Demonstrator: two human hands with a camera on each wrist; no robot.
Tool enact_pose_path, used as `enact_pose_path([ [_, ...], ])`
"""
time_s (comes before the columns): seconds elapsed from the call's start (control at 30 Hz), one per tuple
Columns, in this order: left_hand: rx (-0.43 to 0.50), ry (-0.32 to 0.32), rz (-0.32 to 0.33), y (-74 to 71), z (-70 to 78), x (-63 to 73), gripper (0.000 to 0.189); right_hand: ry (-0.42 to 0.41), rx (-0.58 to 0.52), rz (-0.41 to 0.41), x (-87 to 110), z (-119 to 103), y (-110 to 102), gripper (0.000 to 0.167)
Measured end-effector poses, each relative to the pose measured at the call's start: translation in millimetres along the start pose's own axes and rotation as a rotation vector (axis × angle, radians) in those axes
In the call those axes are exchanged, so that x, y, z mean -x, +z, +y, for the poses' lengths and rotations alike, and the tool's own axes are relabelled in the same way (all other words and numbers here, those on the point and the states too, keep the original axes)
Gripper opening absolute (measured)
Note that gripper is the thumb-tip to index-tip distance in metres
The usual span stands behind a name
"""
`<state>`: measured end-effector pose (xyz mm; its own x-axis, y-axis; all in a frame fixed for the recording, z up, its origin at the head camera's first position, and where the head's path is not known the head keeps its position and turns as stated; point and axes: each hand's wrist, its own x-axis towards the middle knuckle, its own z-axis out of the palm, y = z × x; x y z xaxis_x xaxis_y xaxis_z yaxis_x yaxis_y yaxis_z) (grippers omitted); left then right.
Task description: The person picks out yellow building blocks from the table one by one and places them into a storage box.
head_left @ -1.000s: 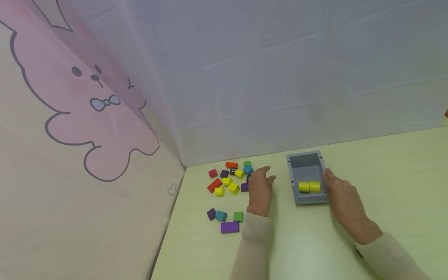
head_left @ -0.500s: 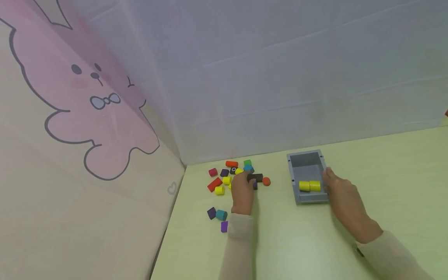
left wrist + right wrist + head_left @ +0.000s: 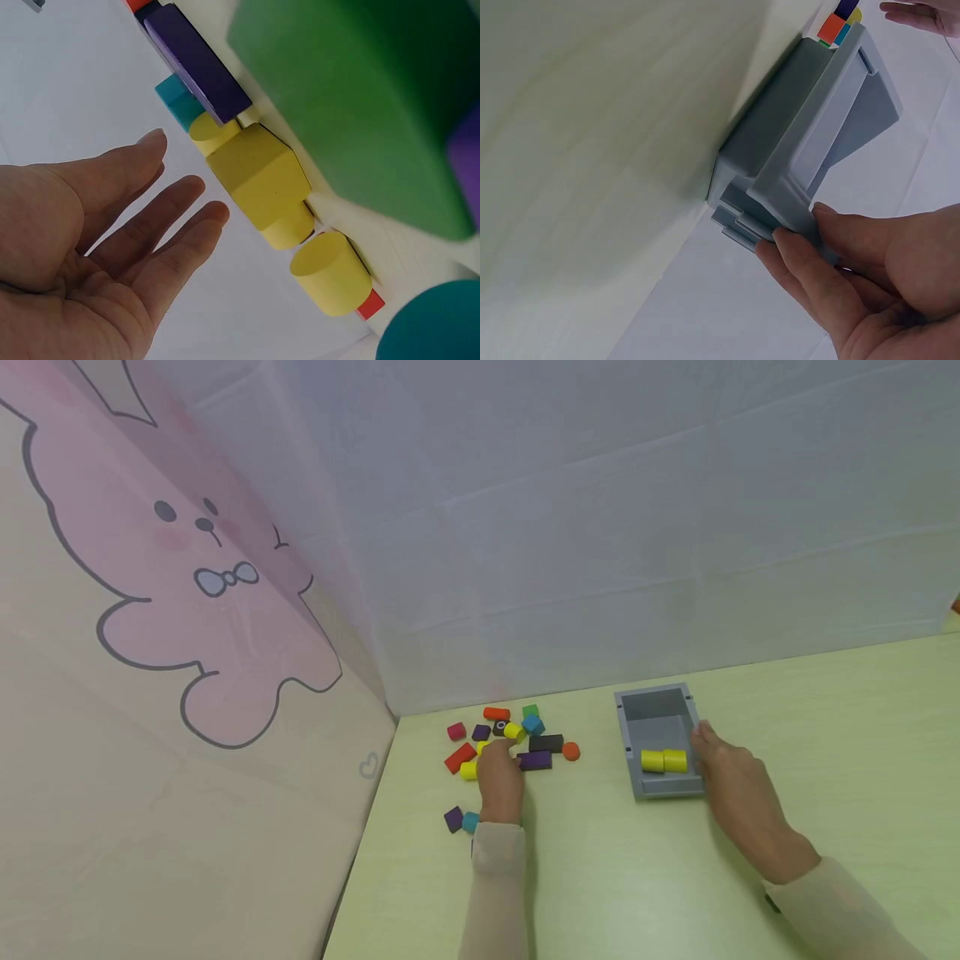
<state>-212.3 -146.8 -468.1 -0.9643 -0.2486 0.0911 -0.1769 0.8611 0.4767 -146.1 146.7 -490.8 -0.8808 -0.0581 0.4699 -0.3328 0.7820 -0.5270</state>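
My left hand (image 3: 501, 783) hovers over the group of coloured blocks, fingers relaxed and holding nothing. In the left wrist view its fingertips are beside a yellow cube (image 3: 259, 172), with a yellow cylinder (image 3: 331, 274) further along. A dark purple block (image 3: 536, 761) lies just right of the fingers, and a yellow cylinder (image 3: 514, 732) lies just beyond them. With thumb and fingers, my right hand (image 3: 742, 797) grips the right rim of a grey plastic box (image 3: 660, 704). Two yellow cylinders (image 3: 652, 761) lie end to end inside the box.
A black block (image 3: 546, 743) and an orange round piece (image 3: 571, 751) lie between the group and the box. Red block (image 3: 461, 757) and pink block (image 3: 457, 732) are at the left. Nearer lies a dark purple cube (image 3: 453, 819). The curtain (image 3: 525, 568) hangs behind the table.
My left hand has moved left, from the right side of the blocks to over the yellow ones, uncovering the black, purple and orange pieces. My right hand and the box have stayed in place.
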Motion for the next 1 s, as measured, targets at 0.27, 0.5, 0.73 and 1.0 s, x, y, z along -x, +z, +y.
enact_pose_path([
  [0.27,-0.016,-0.003,0.011,-2.9,-5.4,2.5,0.023,0.011,-0.013,-0.007,0.5,1.0,0.0,0.041],
  [0.5,-0.028,-0.039,-0.041,-5.8,-7.2,0.4,0.026,0.015,-0.010,-0.008,0.6,1.7,0.2,0.041],
  [0.73,-0.025,-0.033,-0.055,-6.0,-9.7,-2.8,0.022,0.015,-0.009,-0.012,0.8,2.1,0.6,0.041],
  [1.0,0.002,-0.041,-0.074,-5.7,-11.3,-5.1,0.024,-0.006,0.000,0.008,0.2,2.9,2.2,0.040],
])
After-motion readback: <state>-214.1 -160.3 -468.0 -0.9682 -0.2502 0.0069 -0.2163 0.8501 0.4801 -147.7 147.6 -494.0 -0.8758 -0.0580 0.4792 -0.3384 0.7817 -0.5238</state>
